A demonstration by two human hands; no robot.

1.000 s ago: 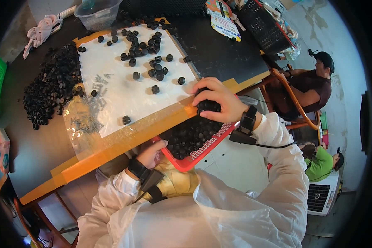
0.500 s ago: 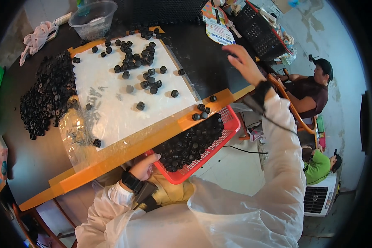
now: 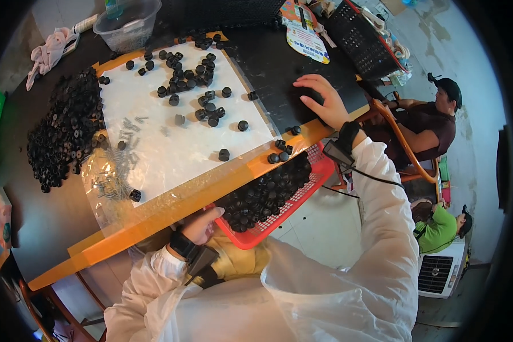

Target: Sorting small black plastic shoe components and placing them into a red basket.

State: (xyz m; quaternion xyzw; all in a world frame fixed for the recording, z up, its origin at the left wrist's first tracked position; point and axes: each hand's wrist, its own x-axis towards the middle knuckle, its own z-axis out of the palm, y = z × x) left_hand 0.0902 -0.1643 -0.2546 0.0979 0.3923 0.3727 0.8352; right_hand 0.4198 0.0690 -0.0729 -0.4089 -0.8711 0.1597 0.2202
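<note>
My left hand [image 3: 200, 224] grips the near left rim of a red plastic basket [image 3: 251, 242], thumb over the edge. Small round black caps [image 3: 256, 199] fill the basket, which sits just below the table edge. Over the dark tabletop at the right, my right hand [image 3: 323, 102] has its fingers spread, and nothing shows in it. Several black caps [image 3: 280, 153] rest on the orange-taped edge between that hand and the basket. More caps [image 3: 191, 77] lie scattered on the white sheet [image 3: 182, 148]. One lone cap [image 3: 224, 154] stands near the sheet's front edge.
A heap of black rings [image 3: 62, 131] covers the table's left side, beside thin metal pins [image 3: 111, 185] on clear plastic. A clear tub [image 3: 125, 34], a pink cloth [image 3: 48, 57], a hand fan [image 3: 305, 37] and a black crate [image 3: 362, 43] stand farther back. Two people sit at the right.
My right hand has moved left and nearer, down toward the table edge. The lone cap on the sheet has shifted right. The basket has tipped or risen slightly, still in my left hand.
</note>
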